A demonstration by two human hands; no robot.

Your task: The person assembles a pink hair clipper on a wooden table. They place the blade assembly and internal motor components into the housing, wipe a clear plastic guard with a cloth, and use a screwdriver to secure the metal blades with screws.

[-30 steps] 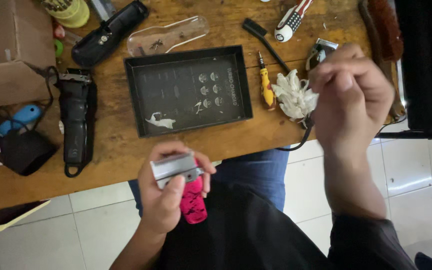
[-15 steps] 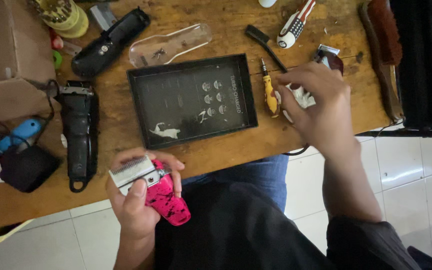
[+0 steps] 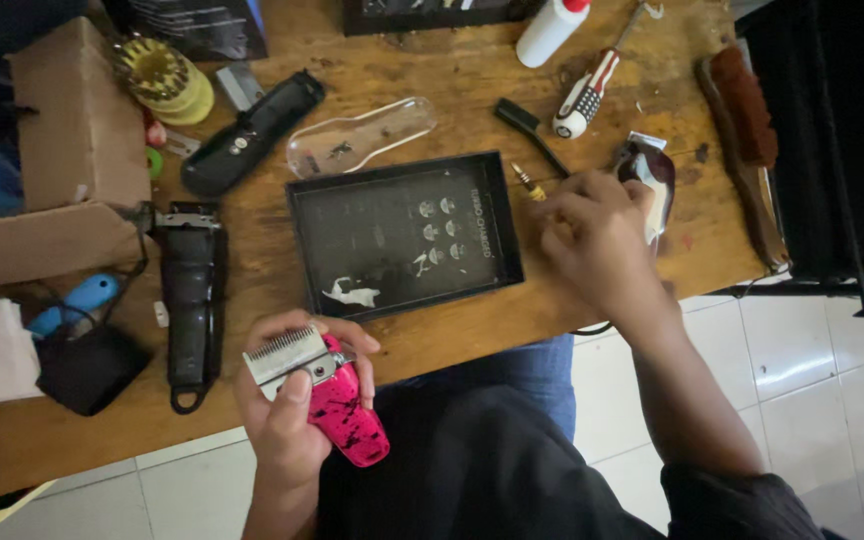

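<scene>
My left hand (image 3: pixel 287 435) holds a pink clipper with black specks (image 3: pixel 347 410) over my lap, just off the table's near edge. Its silver toothed blade (image 3: pixel 284 352) points up-left, and my thumb rests on the clipper just below it. My right hand (image 3: pixel 597 240) lies on the wooden table to the right of a black tray (image 3: pixel 304 250). Its fingers curl over the handle of a yellow screwdriver whose tip (image 3: pixel 526 181) sticks out toward the tray. A dark shiny clipper cover (image 3: pixel 655 178) sits just behind that hand.
A black clipper (image 3: pixel 192 290) lies left of the tray. Behind it are a clear plastic cover (image 3: pixel 362 137), a black casing (image 3: pixel 252 130), a small black brush (image 3: pixel 522 122), a red-and-white screwdriver (image 3: pixel 585 95) and a white bottle (image 3: pixel 550 32). A cardboard box (image 3: pixel 62 130) stands at left.
My right hand has come down from above the table onto the yellow screwdriver and now covers the white cloth. My left hand has tilted the pink clipper so its blade faces up-left.
</scene>
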